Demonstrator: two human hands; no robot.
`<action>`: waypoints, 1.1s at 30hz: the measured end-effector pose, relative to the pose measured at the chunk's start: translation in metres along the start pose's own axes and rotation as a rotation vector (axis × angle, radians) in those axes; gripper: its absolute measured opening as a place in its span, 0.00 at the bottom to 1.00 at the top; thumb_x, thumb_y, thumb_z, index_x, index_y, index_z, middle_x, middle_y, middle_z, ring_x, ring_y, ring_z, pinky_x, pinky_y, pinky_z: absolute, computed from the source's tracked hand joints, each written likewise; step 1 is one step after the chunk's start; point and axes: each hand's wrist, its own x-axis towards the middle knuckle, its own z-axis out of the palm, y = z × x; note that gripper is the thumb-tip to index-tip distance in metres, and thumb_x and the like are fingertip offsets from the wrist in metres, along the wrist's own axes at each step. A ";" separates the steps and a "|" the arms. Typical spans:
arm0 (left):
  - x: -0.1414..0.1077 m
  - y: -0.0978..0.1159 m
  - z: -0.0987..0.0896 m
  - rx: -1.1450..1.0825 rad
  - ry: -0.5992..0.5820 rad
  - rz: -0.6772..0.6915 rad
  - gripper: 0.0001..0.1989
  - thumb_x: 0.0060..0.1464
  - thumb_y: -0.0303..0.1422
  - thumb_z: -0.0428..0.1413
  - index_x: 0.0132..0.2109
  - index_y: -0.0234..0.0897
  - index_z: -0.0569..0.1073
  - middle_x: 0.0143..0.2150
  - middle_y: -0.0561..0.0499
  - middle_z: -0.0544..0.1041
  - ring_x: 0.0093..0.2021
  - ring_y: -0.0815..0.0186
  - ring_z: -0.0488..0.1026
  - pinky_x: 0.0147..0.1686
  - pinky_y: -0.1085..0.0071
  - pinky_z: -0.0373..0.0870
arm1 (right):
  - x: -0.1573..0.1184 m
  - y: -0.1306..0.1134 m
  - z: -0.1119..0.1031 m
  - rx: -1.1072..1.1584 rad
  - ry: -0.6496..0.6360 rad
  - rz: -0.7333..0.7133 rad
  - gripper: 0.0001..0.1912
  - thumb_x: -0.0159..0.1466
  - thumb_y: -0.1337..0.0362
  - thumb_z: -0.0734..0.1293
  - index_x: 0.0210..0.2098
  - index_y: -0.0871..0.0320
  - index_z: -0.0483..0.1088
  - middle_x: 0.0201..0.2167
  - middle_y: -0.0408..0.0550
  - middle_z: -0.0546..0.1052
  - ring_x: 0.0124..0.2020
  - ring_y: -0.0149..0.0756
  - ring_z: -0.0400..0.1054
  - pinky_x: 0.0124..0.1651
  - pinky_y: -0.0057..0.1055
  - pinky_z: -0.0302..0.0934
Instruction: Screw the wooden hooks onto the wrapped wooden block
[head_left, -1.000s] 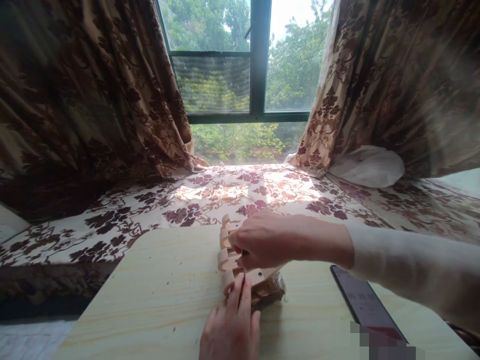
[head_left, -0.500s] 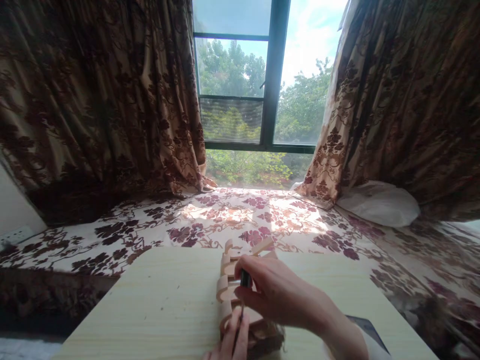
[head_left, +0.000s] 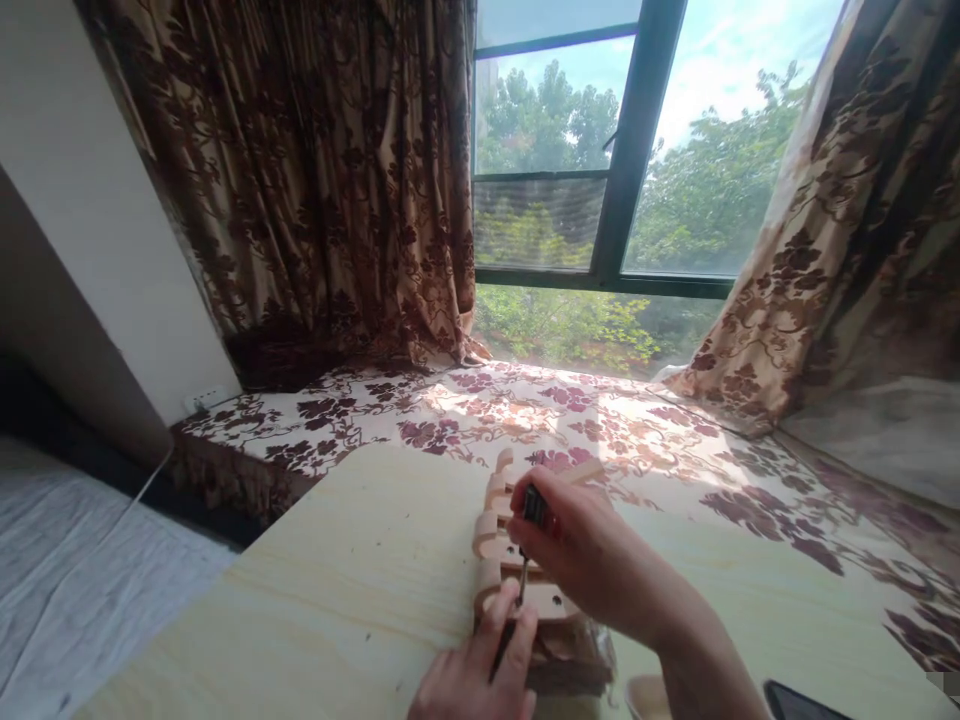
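Observation:
My right hand (head_left: 581, 545) is wrapped round the black handle of a screwdriver (head_left: 533, 505). Its thin metal shaft points down at a pale wooden slatted piece (head_left: 490, 578) with rounded, curled ends and small dark holes. My left hand (head_left: 469, 675) rests at the near end of that piece. Two of its fingers are stretched out and apart, on either side of the screwdriver's tip; its thumb is hidden. Whether a screw sits under the tip cannot be made out. A brown, plastic-wrapped bundle (head_left: 574, 665) lies at the near end, beside my left fingers.
The pale wooden tabletop (head_left: 322, 590) bears a few dark specks. A small wooden part (head_left: 646, 695) and a dark flat device (head_left: 802, 700) lie near my right forearm. Beyond stands a ledge with a floral cover (head_left: 525, 400), below a window between patterned curtains (head_left: 360, 200).
My view has swung left, so everything sits further right in the picture and more wall shows. The screwdriver remains in my right hand, its shaft and the wood's holes now showing more plainly.

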 end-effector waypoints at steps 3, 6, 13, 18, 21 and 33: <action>0.005 -0.012 -0.016 -0.130 0.156 0.015 0.18 0.51 0.25 0.45 0.49 0.36 0.69 0.45 0.46 0.77 0.34 0.68 0.77 0.29 0.78 0.72 | -0.002 0.004 0.001 0.016 0.010 -0.015 0.01 0.61 0.66 0.60 0.35 0.56 0.62 0.27 0.43 0.70 0.28 0.32 0.61 0.30 0.28 0.52; 0.011 -0.019 -0.029 -0.303 0.273 -0.083 0.12 0.54 0.24 0.47 0.44 0.38 0.69 0.35 0.50 0.77 0.33 0.69 0.75 0.34 0.78 0.71 | -0.002 0.007 0.001 0.017 0.033 -0.031 0.06 0.61 0.66 0.61 0.39 0.55 0.62 0.29 0.43 0.71 0.29 0.33 0.62 0.31 0.29 0.53; 0.017 -0.023 -0.024 -0.457 0.296 -0.449 0.10 0.55 0.30 0.53 0.45 0.40 0.66 0.43 0.48 0.68 0.46 0.64 0.68 0.46 0.67 0.68 | 0.001 0.006 -0.002 0.048 0.019 -0.068 0.06 0.61 0.67 0.60 0.39 0.54 0.61 0.30 0.44 0.72 0.31 0.33 0.63 0.33 0.29 0.54; 0.025 -0.018 -0.015 -0.611 0.247 -0.611 0.14 0.54 0.34 0.53 0.48 0.40 0.63 0.46 0.46 0.69 0.48 0.60 0.69 0.48 0.61 0.68 | 0.002 0.005 -0.001 0.038 0.032 -0.088 0.05 0.61 0.67 0.60 0.38 0.55 0.61 0.31 0.44 0.72 0.31 0.33 0.63 0.34 0.29 0.54; 0.030 -0.015 -0.013 -0.707 0.198 -0.650 0.14 0.53 0.35 0.53 0.48 0.40 0.64 0.45 0.48 0.71 0.47 0.60 0.70 0.48 0.61 0.68 | 0.003 0.006 0.000 0.029 0.037 -0.097 0.06 0.61 0.67 0.60 0.38 0.55 0.60 0.29 0.43 0.71 0.31 0.33 0.62 0.32 0.29 0.53; 0.047 -0.005 -0.008 -1.199 0.095 -0.931 0.21 0.46 0.37 0.55 0.48 0.40 0.63 0.42 0.52 0.75 0.42 0.62 0.73 0.39 0.70 0.70 | -0.004 0.002 -0.009 0.114 -0.051 -0.092 0.05 0.62 0.69 0.59 0.38 0.54 0.60 0.30 0.41 0.69 0.30 0.30 0.61 0.31 0.27 0.54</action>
